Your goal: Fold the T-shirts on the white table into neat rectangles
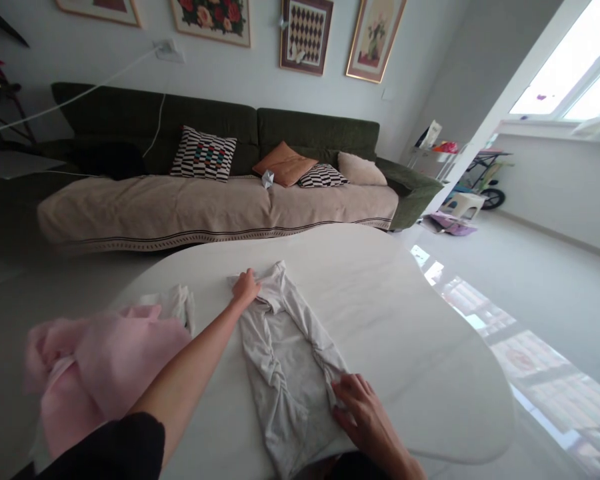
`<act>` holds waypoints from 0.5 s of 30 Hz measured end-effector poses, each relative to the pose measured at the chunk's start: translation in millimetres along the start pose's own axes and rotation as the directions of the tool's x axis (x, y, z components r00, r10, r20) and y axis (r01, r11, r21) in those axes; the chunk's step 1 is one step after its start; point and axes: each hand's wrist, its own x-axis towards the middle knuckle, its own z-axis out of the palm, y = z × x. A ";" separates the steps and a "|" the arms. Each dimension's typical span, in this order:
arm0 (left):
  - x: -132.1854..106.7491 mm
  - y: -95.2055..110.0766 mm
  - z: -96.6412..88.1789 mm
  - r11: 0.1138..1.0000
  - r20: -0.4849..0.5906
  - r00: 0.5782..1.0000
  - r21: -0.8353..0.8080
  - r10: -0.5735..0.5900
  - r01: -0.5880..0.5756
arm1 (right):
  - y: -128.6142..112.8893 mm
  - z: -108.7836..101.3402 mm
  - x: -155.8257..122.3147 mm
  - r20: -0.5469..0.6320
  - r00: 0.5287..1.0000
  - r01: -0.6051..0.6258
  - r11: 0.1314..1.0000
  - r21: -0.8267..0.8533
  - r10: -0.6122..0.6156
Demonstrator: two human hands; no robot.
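A light grey cloth garment (286,373), probably a long-sleeved top, lies lengthwise on a white oval table (410,333), rumpled, with its sides folded in. My left hand (245,288) is at its far end, fingers closed on the fabric near the collar. My right hand (361,405) grips the garment's near right edge. To the left, a heap of pink cloth (100,363) lies over the table edge, near my left forearm. A small white cloth (175,303) shows behind the heap, partly hidden.
Beyond the table's far edge stands a dark green sofa (215,133) with a beige cover and several cushions. Framed pictures hang on the wall above it. A bright window (570,73), a white stool (463,205) and a wheeled cart (483,175) are at the right, beyond a shiny floor.
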 end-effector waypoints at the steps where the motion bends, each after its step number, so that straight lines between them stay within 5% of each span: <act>1: -4.1 5.5 -0.5 0.999 -0.033 0.998 0.022 0.046 -0.045 | -1.1 -2.3 1.2 0.006 1.000 0.007 1.000 0.015 -0.007; 4: -20.7 27.3 10.5 0.971 -0.046 0.971 0.052 0.236 -0.234 | 1.4 -1.9 7.6 -0.034 0.999 -0.021 1.000 0.016 0.021; 7: -33.8 46.4 35.8 0.931 0.054 0.936 0.094 0.348 -0.352 | 4.5 8.8 15.7 0.012 0.996 -0.084 0.996 -0.032 0.084; 11: -29.2 49.0 61.8 0.933 0.275 0.939 0.232 0.207 -0.274 | -3.7 29.4 16.5 0.141 0.971 -0.180 0.980 -0.089 0.191; 15: -5.1 39.9 65.2 0.938 0.311 0.938 0.252 0.154 -0.238 | -14.0 50.8 4.0 0.214 0.951 -0.204 0.972 -0.118 0.225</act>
